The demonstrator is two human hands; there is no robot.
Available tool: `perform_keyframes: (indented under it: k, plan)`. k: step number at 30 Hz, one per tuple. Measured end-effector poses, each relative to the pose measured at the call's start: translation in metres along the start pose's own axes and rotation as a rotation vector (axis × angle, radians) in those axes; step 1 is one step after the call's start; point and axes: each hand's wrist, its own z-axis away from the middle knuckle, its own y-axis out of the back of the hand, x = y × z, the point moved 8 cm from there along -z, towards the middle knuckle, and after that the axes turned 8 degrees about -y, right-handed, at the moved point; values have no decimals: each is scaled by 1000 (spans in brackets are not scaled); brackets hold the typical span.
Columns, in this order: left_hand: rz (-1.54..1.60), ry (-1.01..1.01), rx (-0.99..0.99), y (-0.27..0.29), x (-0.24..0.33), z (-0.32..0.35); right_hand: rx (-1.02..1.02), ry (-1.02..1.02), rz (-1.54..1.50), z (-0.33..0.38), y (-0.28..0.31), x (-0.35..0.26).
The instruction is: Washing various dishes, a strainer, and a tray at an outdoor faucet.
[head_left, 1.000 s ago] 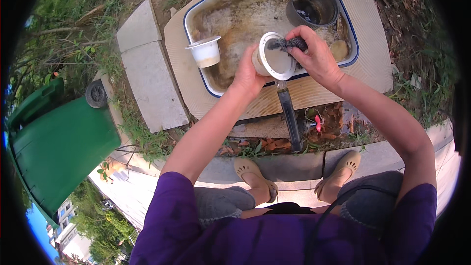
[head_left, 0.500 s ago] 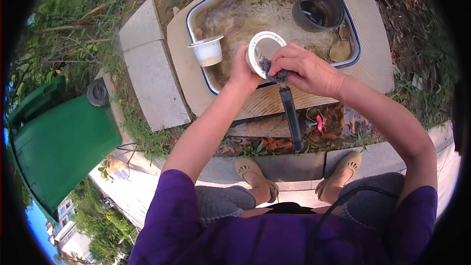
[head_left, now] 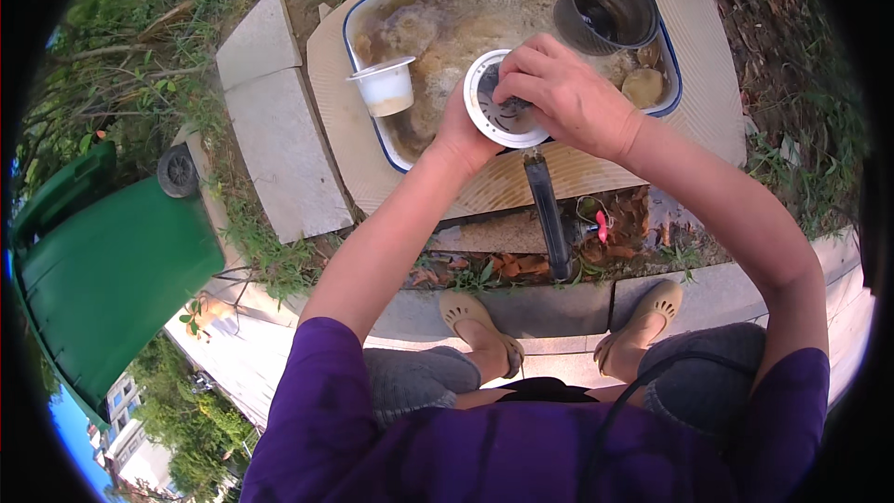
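My left hand is wrapped round the side of a white plastic pot, its mouth tilted up and slots showing in its bottom. Inside the pot, the closed fingers of my right hand press a dark steel wool scouring pad, mostly hidden behind them. Both hands are over the near edge of a white enamel basin with a blue rim, which holds murky brownish water. A second white pot with a wide rim sits tilted at the basin's left side.
Two dark pots stand at the basin's far right, near a round yellowish piece. A black pipe with a red-handled tap rises in front. Stone slabs and a green wheeled bin are at left.
The white pot has turned so that its mouth faces up more, showing its slotted bottom. My right hand has moved up and deeper into it with the scouring pad.
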Motion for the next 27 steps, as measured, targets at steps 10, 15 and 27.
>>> perform_keyframes:
  k: [10, 15, 27]
  plan:
    - [-387, -38, 31, 3, 13, 3, -456, -698, -137, 8, -52, 39]
    - [-316, -254, -1, 3, 35, -8, -18, -1003, -1441, 30, -49, 58]
    - [-145, -40, 76, -2, 34, 7, 214, -357, -374, 12, 28, 19]
